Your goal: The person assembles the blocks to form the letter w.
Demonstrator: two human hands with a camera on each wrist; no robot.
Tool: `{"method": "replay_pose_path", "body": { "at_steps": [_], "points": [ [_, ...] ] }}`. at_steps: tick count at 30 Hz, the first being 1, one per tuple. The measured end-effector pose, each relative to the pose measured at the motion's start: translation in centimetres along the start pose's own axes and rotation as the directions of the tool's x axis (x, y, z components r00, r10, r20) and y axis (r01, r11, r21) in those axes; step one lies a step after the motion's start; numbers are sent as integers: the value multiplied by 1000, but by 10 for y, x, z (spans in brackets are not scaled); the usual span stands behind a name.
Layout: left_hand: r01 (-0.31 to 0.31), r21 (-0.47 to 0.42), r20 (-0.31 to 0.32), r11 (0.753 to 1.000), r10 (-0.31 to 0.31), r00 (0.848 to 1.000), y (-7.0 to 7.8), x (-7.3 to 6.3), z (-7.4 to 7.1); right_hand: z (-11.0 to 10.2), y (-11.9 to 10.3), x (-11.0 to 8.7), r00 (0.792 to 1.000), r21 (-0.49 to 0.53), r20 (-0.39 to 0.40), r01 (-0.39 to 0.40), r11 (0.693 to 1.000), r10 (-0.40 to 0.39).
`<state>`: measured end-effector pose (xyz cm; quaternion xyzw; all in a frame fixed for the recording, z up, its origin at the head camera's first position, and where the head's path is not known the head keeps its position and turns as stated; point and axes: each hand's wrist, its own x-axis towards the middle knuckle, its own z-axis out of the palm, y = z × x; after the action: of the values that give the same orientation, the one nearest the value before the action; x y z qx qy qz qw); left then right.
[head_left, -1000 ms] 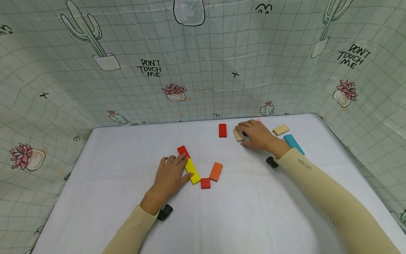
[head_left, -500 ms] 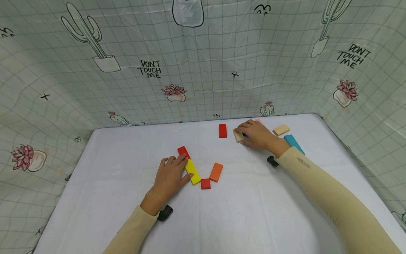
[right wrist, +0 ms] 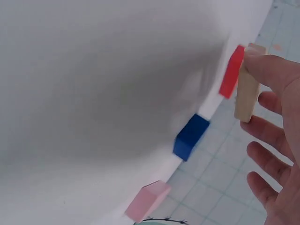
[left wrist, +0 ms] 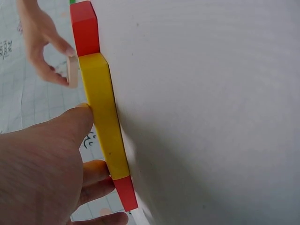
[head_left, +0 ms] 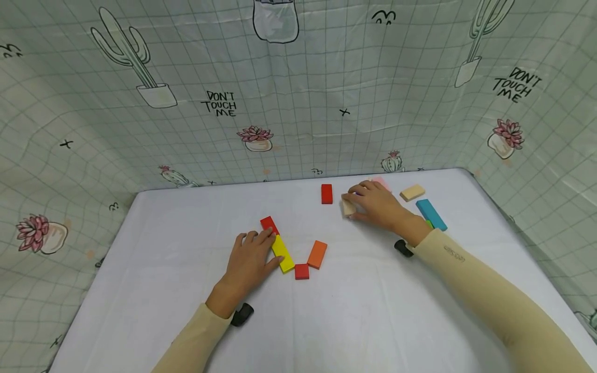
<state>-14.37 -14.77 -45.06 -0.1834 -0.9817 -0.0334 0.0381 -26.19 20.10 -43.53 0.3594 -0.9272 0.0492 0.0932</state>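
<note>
My right hand [head_left: 380, 206] pinches a plain wooden block [right wrist: 247, 93] between thumb and index finger, near the back of the table. In the right wrist view it appears raised off the cloth, with a dark blue block [right wrist: 191, 137] below. My left hand [head_left: 249, 261] rests beside a yellow block [head_left: 282, 254], its thumb and fingers touching the same long side. A red block [head_left: 269, 224] adjoins the yellow block's far end, partly under a fingertip. At the near end sits a small red block [head_left: 301, 271], which meets a tilted orange block [head_left: 317, 254].
Another red block [head_left: 327, 194] lies left of the right hand. Behind and right are a pink block [head_left: 381, 182], a second wooden block [head_left: 412, 192], a light blue block [head_left: 431, 214] and a partly hidden green block [head_left: 429, 224]. A patterned cloth [head_left: 298, 93] hangs behind the table.
My right hand has moved slightly toward me and left with the wooden block. More of the pink block and a green block now show. My left hand stays in place.
</note>
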Motion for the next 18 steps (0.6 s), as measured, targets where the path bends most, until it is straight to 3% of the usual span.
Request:
{"method": "replay_pose_path", "body": {
  "at_steps": [10,18],
  "points": [
    [6,13,6,1000,-6,1000,2,0,-1,0,-28,-14,998,-38,-32,45,998,-46],
    [1,19,-5,1000,-1,1000,1,0,-1,6,-47,-17,999,-43,3,52,998,-52]
  ]
}}
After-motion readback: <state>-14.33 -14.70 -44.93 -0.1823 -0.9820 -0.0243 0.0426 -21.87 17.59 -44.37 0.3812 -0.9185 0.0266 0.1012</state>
